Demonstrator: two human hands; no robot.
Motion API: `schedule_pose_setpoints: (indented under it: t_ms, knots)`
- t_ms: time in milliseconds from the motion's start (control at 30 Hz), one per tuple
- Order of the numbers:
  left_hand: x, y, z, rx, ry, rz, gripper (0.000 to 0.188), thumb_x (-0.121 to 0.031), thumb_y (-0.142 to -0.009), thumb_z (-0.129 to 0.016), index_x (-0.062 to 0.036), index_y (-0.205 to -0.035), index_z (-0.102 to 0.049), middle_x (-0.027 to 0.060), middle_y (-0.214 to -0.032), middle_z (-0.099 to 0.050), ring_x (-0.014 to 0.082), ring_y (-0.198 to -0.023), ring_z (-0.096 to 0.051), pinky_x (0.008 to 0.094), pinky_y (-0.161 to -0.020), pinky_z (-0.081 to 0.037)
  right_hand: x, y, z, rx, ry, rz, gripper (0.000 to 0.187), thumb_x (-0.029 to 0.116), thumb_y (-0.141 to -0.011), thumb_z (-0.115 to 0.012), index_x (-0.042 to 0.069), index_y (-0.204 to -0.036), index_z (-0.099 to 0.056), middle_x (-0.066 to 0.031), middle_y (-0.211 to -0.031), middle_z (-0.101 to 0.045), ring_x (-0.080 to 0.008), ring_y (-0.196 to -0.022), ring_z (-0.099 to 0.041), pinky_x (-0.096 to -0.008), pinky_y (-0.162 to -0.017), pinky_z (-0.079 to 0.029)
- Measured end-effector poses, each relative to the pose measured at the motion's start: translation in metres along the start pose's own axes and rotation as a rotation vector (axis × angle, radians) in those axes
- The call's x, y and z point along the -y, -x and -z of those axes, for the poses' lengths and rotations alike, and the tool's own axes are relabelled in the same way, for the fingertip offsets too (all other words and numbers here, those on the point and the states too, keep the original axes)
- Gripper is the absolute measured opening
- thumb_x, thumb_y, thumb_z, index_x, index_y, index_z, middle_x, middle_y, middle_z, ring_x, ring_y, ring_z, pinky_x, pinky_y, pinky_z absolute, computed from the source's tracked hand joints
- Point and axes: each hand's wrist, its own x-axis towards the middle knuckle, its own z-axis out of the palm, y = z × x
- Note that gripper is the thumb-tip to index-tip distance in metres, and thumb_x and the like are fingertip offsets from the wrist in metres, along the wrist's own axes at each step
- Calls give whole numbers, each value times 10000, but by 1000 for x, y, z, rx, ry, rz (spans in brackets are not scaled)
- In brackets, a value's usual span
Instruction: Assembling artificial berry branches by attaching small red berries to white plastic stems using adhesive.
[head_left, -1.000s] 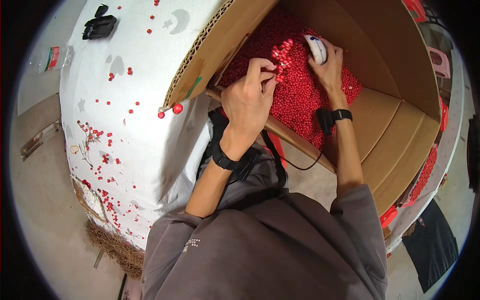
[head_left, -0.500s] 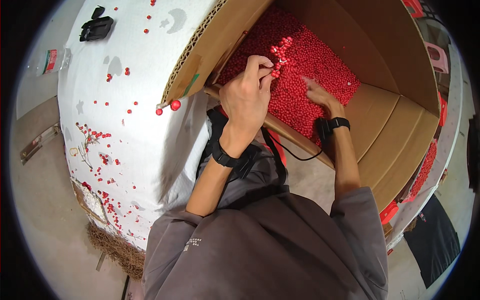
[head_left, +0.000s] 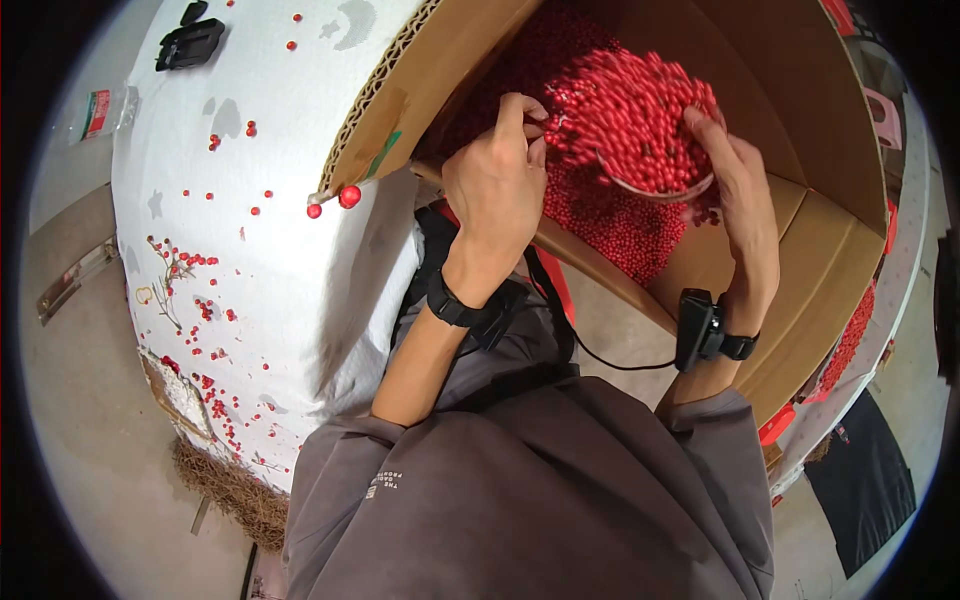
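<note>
cardboard box (head_left: pixel 790 120), round bright-red berries (head_left: pixel 645 125)

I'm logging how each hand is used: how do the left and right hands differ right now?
The left hand pinches, thumb and fingertips close together; the right hand has a wider grip at the side of a bowl heaped with red berries. The left hand is left of the bowl, the right hand on its right. Both are bare, with black straps at the wrist.
</note>
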Motion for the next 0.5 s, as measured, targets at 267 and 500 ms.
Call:
schedule_pose_setpoints:
  t_ms: [267, 500]
  knots:
    - [0, -2, 1, 11, 21, 9, 359, -24, -734, -742, -123, -1032, -567, 51, -811, -721, 284, -721, -684, 353, -618, -518, -5, -23, -8, -596, 571, 226, 615, 555, -838, -577, -24, -1032, -648, -244, -926, -677, -424, -908, -634, -445, -849, -489]
    - [0, -2, -1, 5, 97, -27, 362, -34, -782, -701, -139, -1105, -577, 52, -873, -725, 279, -757, -690, 352, -639, -530, -137, -172, -3, -296, 493, 571, 555, 72, -803, -637, 62, -1332, -469, -220, -1223, -575, -345, -1157, -557, -412, -943, -457]
